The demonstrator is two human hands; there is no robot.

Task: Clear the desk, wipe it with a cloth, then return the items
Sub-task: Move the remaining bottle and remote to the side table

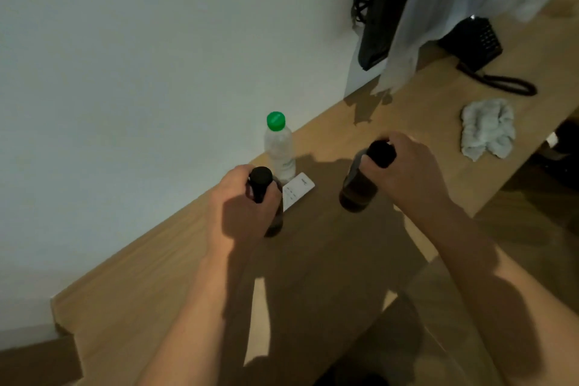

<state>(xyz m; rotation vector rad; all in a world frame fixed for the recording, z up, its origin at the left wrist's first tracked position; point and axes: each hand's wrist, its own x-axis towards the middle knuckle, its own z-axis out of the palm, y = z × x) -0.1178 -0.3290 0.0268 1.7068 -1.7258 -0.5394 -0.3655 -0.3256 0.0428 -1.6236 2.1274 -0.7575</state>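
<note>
Wooden desk: left hand and right hand each clench a dark bottle (near bottle crowds the water bottle), risking a topple.

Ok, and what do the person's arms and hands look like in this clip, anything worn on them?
Both forearms are bare as far as the frame shows, with no sleeves in view. The left hand and right hand wear no gloves, and no watch, ring or bracelet is visible. Heavy shadow falls across both arms.
</note>
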